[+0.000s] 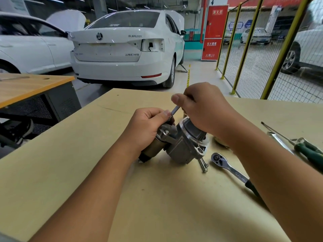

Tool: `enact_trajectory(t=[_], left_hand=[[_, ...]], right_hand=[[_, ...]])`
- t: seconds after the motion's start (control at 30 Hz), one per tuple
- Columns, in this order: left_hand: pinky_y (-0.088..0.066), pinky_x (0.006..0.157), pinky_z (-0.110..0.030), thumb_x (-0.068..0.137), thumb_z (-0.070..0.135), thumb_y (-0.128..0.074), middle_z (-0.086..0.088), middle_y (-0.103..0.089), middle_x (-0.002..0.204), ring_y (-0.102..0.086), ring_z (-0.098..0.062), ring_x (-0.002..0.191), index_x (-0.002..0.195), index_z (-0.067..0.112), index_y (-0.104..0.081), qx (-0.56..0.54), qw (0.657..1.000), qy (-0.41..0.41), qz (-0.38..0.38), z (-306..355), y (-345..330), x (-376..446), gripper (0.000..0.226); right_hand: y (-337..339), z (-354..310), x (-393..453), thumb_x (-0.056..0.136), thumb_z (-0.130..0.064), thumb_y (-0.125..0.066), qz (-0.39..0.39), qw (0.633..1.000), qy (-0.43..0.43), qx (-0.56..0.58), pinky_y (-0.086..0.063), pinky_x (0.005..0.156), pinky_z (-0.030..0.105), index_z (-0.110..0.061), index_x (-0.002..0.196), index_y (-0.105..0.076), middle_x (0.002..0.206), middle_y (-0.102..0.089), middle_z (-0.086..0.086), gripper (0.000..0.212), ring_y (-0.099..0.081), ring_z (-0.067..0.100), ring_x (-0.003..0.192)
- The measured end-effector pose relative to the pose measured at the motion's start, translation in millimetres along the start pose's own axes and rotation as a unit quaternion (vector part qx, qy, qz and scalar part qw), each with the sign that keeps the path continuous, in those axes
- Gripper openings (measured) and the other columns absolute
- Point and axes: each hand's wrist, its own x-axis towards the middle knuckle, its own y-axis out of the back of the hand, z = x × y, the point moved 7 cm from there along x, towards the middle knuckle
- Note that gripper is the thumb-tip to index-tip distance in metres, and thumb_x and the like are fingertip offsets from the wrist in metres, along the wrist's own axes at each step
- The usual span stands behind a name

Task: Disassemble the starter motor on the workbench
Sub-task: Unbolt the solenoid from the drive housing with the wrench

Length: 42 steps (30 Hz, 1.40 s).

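Note:
The grey metal starter motor lies on its side in the middle of the tan workbench. My left hand grips its upper left part, the solenoid end, with the thumb pressed near a thin metal tool. My right hand is closed around that slim silver tool, whose tip points down to the motor's top beside my left thumb. Two loose long bolts lie on the bench just right of the motor's mounting flange.
A ratchet wrench lies right of the motor. A green-handled screwdriver and a spanner sit at the right edge. A small round part is half hidden under my right wrist. Another bench stands left; white cars beyond.

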Motion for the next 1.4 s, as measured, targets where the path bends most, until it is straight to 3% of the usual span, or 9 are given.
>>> enact_trajectory(t=[0.2,0.3,0.37,0.43,0.6,0.9,1.0,1.17,1.4], left_hand=[[-0.057,0.060,-0.024,0.107,0.026,-0.057,-0.008,-0.077,0.079,-0.069,-0.014,0.068,0.092,0.008,-0.079,0.008,1.000,0.019,-0.008,-0.2,-0.6,-1.2,0.032],[-0.055,0.060,-0.026,0.106,0.023,-0.059,-0.007,-0.076,0.077,-0.069,-0.014,0.067,0.086,0.012,-0.079,0.005,1.000,0.010,0.000,0.7,0.4,-1.1,0.030],[-0.056,0.063,-0.028,0.105,0.023,-0.060,-0.008,-0.076,0.079,-0.070,-0.017,0.070,0.088,0.011,-0.079,0.004,1.000,0.005,0.002,0.9,0.5,-0.7,0.028],[-0.056,0.066,-0.031,0.105,0.024,-0.060,-0.010,-0.077,0.082,-0.072,-0.019,0.073,0.093,0.008,-0.079,0.004,1.000,0.003,0.005,0.8,0.6,-0.5,0.027],[-0.056,0.060,-0.027,0.106,0.021,-0.059,-0.009,-0.075,0.078,-0.070,-0.016,0.068,0.092,0.002,-0.076,-0.004,1.000,0.004,0.003,-0.7,-0.3,-1.2,0.029],[-0.056,0.059,-0.022,0.108,0.025,-0.054,-0.006,-0.078,0.081,-0.072,-0.012,0.069,0.092,0.014,-0.080,0.007,1.000,0.010,-0.021,0.7,-1.3,-3.4,0.032],[-0.058,0.063,-0.027,0.106,0.025,-0.059,-0.005,-0.078,0.084,-0.073,-0.015,0.074,0.090,0.019,-0.081,0.026,1.000,-0.008,-0.011,0.6,1.9,-1.1,0.028],[-0.059,0.068,-0.031,0.101,0.018,-0.066,-0.006,-0.079,0.090,-0.073,-0.017,0.076,0.086,0.021,-0.081,0.029,0.999,-0.046,-0.003,2.6,6.2,1.3,0.022],[-0.059,0.069,-0.035,0.103,0.020,-0.063,-0.012,-0.078,0.087,-0.071,-0.020,0.075,0.089,0.013,-0.080,0.032,0.999,-0.025,-0.010,-0.2,4.4,0.9,0.023]], right_hand=[[6.7,-4.2,-1.4,0.098,-0.023,-0.064,-0.032,0.996,0.081,0.022,-0.041,0.061,0.017,-0.017,0.094,-0.071,0.081,-0.063,-0.009,0.010,-0.059,0.008,0.078],[8.3,-6.3,-3.3,0.096,-0.013,-0.064,-0.040,0.991,0.118,0.041,-0.042,0.064,0.008,-0.020,0.098,-0.073,0.083,-0.068,-0.014,0.012,-0.063,0.000,0.078],[7.0,-6.3,-3.6,0.098,-0.020,-0.061,-0.021,0.991,0.116,0.067,-0.048,0.065,0.018,-0.017,0.094,-0.073,0.078,-0.071,-0.007,0.013,-0.065,0.003,0.074],[5.9,-2.8,-2.1,0.099,-0.040,-0.059,0.019,0.994,0.089,0.063,-0.049,0.061,0.031,-0.013,0.085,-0.071,0.071,-0.068,0.001,0.033,-0.064,0.011,0.067],[0.2,4.3,-2.0,0.098,-0.052,-0.056,0.049,0.998,0.010,0.024,-0.031,0.050,0.030,-0.007,0.070,-0.063,0.059,-0.053,0.006,0.054,-0.047,0.016,0.055],[3.9,-4.4,-3.7,0.097,-0.019,-0.064,-0.017,0.994,0.084,0.064,-0.042,0.064,0.022,-0.022,0.091,-0.068,0.076,-0.061,-0.013,0.008,-0.057,0.001,0.071],[5.5,-7.0,-6.2,0.097,-0.016,-0.064,-0.014,0.990,0.104,0.096,-0.055,0.071,0.026,-0.016,0.094,-0.071,0.079,-0.069,-0.008,0.008,-0.067,0.005,0.071],[3.2,-0.2,-6.3,0.090,-0.049,-0.070,0.061,0.993,0.034,0.092,-0.059,0.070,0.044,-0.013,0.082,-0.070,0.071,-0.069,0.004,0.037,-0.069,0.019,0.070],[0.8,0.3,-3.6,0.093,-0.016,-0.069,0.023,0.984,0.079,0.157,-0.061,0.069,0.042,-0.016,0.094,-0.075,0.075,-0.072,-0.003,0.005,-0.070,0.013,0.061]])
